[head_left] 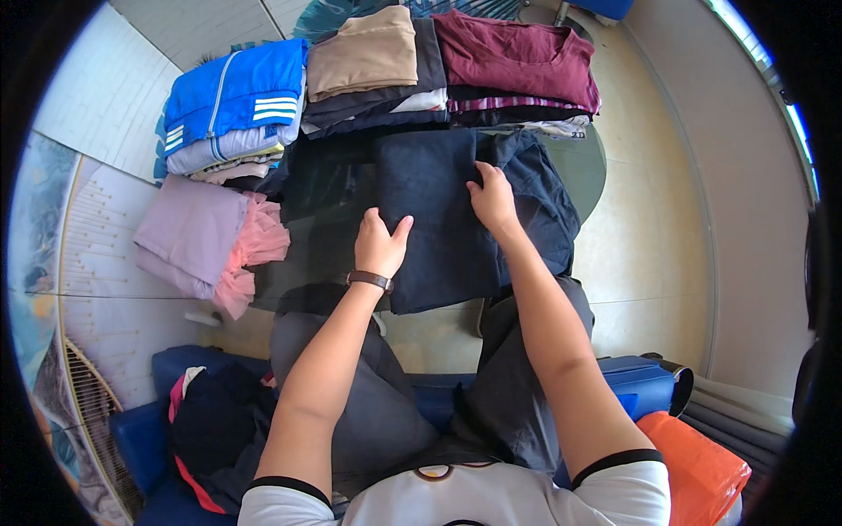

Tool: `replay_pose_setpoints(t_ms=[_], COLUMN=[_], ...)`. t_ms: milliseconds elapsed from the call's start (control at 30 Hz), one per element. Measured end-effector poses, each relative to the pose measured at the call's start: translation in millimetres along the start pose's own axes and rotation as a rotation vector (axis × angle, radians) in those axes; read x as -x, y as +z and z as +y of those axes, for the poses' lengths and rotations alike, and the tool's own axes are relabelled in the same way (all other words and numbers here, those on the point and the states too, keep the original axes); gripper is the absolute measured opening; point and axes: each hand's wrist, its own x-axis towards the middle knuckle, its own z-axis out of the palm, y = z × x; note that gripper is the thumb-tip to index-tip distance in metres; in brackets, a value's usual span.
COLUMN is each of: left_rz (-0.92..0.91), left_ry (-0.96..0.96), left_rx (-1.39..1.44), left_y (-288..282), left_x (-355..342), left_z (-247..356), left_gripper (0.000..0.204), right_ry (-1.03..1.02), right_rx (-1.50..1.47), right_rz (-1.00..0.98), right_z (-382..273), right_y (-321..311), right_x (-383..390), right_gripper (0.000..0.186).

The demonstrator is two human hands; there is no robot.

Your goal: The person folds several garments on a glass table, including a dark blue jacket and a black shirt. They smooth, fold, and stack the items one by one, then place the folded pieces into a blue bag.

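Note:
A dark navy garment point(434, 237), folded into a rectangle, lies in front of me on the dark glass table, its near end reaching over the table's front edge. Its left edge is in the grip of my left hand point(379, 247), thumb on top and some fingers hidden by the cloth. Higher up, my right hand point(493, 197) closes on its right edge. Beside that hand, a second dark garment point(539, 202) lies loosely bunched. The garment's exact kind cannot be made out.
Along the table's far side stand clothing stacks topped by a blue zip jacket point(235, 92), a beige garment point(364, 54) and a maroon top point(517, 57). A lilac garment point(189, 230) with pink tulle sits left. Dark clothes point(219, 430) and an orange bag point(697, 465) flank me on the blue seat.

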Motion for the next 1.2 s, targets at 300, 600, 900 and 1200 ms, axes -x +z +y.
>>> replay_pose_setpoints(t_ms=[300, 600, 900, 1200], left_rz=[-0.151, 0.089, -0.16, -0.733], left_ry=[-0.265, -0.182, -0.121, 0.294], left_rx=[0.819, 0.887, 0.924, 0.863], left_y=[8.5, -64.7, -111.3, -32.6], left_x=[-10.5, -21.3, -15.0, 11.6], left_z=[-8.6, -49.8, -31.8, 61.1], left_gripper=[0.034, 0.03, 0.038, 0.077], right_ry=[-0.073, -0.239, 0.167, 0.273], right_rx=[0.035, -0.254, -0.941, -1.026], right_rz=[0.102, -0.143, -0.636, -0.453], right_z=[-16.0, -63.6, -84.0, -70.4], right_y=[16.7, 40.2, 6.8, -45.3], right_x=[4.0, 24.8, 44.6, 20.7], right_gripper=[0.034, 0.06, 0.055, 0.073])
